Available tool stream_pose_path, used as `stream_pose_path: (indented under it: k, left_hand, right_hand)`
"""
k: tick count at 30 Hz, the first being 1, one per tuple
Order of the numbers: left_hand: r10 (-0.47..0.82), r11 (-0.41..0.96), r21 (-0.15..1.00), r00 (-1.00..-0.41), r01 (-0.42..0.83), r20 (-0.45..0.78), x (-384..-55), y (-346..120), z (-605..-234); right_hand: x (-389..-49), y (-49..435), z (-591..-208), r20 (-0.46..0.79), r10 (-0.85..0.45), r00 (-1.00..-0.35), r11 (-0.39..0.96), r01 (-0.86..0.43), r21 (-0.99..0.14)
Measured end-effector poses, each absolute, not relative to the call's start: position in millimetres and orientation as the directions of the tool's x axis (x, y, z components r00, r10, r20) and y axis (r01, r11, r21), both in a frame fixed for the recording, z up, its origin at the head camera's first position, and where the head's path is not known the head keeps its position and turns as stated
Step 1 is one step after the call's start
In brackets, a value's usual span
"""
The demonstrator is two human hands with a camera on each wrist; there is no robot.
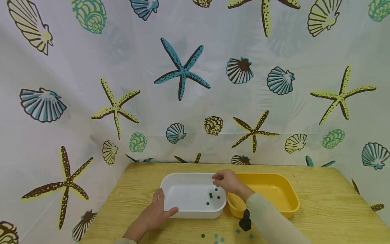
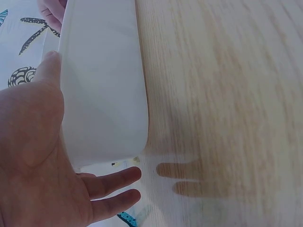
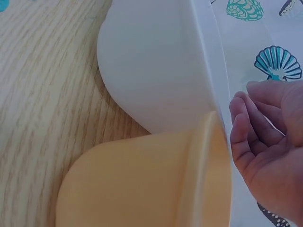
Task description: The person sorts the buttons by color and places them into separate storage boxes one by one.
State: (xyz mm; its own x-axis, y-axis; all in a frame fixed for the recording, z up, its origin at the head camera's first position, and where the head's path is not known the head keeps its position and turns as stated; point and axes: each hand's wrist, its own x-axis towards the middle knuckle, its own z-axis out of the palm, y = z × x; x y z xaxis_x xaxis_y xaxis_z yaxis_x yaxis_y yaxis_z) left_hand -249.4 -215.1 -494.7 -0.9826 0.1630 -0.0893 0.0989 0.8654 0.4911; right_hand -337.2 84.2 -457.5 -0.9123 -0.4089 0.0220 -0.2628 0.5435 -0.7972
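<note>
Head view first: the left hand (image 1: 153, 211) lies spread at the near left corner of the white tray (image 1: 192, 215), fingers straight and gripping nothing, perhaps to keep it from sliding. The right hand (image 1: 228, 181) hangs over that tray's right end, fingers loosely curled, thumb near the fingertips (I cannot tell from here whether a small disc is tucked between them). Five green discs (image 1: 218, 197) lie inside; another green (image 1: 202, 235) and several blue discs (image 1: 222, 239) sit on the table (image 1: 329, 203) in front, presumably for easy reach. The yellow tray (image 1: 275, 193) stands just beside.
</note>
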Motion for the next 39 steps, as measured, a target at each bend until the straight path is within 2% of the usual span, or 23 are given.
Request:
stream_pose_path:
  k: [7, 18, 31, 39]
  left_hand:
    - [0.161, 0.867, 0.488, -0.982, 0.096, -0.093, -251, -215, -496]
    - [0.166, 0.869, 0.485, -0.981, 0.100, -0.096, -252, -215, -495]
    - [0.167, 0.871, 0.481, -0.981, 0.102, -0.094, -251, -215, -495]
    - [0.166, 0.872, 0.478, -0.982, 0.105, -0.086, -250, -215, -496]
  right_hand:
    - [-328, 92, -450, 0.054, -0.459, -0.887, 0.550, -0.332, -0.767]
    - [-293, 95, -437, 0.105, -0.591, -0.800, 0.495, -0.463, -0.735]
    - [-255, 84, -450, 0.055, -0.715, -0.697, 0.398, -0.471, -0.787]
    - [-242, 79, -464, 0.017, -0.755, -0.655, 0.411, -0.494, -0.766]
